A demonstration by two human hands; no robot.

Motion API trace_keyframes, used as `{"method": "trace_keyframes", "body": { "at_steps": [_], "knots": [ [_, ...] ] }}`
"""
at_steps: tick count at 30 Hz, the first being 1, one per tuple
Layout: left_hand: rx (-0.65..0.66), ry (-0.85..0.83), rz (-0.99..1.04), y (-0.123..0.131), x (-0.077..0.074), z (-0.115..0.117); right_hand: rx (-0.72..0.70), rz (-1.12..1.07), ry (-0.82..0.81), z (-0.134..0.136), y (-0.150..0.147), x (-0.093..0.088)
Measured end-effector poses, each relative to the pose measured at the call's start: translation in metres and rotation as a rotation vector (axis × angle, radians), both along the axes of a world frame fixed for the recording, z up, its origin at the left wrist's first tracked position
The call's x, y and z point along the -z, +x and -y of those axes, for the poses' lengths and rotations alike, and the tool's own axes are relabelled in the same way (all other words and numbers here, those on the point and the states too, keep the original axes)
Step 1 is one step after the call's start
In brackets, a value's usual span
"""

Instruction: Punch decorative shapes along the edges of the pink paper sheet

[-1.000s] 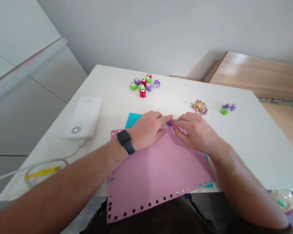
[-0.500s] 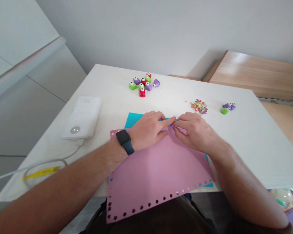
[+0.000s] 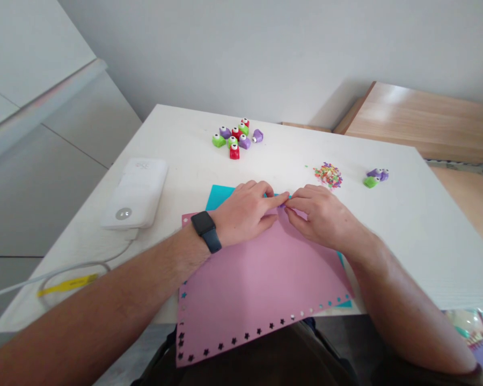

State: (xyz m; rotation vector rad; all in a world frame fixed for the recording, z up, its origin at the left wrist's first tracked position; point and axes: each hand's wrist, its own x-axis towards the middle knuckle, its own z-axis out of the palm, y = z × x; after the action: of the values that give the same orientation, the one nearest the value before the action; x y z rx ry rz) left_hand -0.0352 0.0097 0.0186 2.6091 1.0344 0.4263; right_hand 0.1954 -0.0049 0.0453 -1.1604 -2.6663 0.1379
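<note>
Our spread left hand (image 3: pixel 247 213) now reaches its forefinger farther over the purple punch (image 3: pixel 282 206), which our right hand (image 3: pixel 324 215) pinches at the pink sheet (image 3: pixel 265 279)'s twelve-o'clock edge; we judge the paper light, bendy, best held by its margins.

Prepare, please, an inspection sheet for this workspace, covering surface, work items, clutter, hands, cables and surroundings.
Surface: white table, in use.
Work items: pink sheet with small cutouts along its edges, overhanging the near table edge; blue sheet partly beneath it; small purple piece, mostly hidden.
Clutter: nine eye-topped pieces at the back; three similar pieces at right; multicoloured bits heaped left of those three; white device at left.
Grip: left hand and right hand meet at the small purple piece; the exact hold is hidden.
Cables: pale cable at the white device's near end, running off left; yellow tag nearby.
Surroundings: grey wall behind, wooden boards at right, pale panels at left.
</note>
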Motion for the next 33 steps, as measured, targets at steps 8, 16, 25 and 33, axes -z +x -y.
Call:
{"method": "trace_keyframes", "body": {
  "at_steps": [8,16,25,33],
  "knots": [
    [0.003,-0.002,-0.002,0.0000,-0.0009,-0.0015,-0.009,-0.005,0.032,-0.0016,0.0013,0.0032],
    [-0.002,0.010,-0.019,-0.0005,0.0012,-0.0017,-0.007,0.005,0.018,-0.0035,0.0009,0.0051],
    [-0.013,0.019,0.017,-0.0027,0.0046,-0.0024,0.008,-0.058,-0.009,-0.0041,0.0044,0.0024],
    [-0.046,0.026,-0.014,-0.0039,0.0021,0.0028,0.074,-0.107,0.010,-0.0008,0.0003,0.0046]
  ]
}}
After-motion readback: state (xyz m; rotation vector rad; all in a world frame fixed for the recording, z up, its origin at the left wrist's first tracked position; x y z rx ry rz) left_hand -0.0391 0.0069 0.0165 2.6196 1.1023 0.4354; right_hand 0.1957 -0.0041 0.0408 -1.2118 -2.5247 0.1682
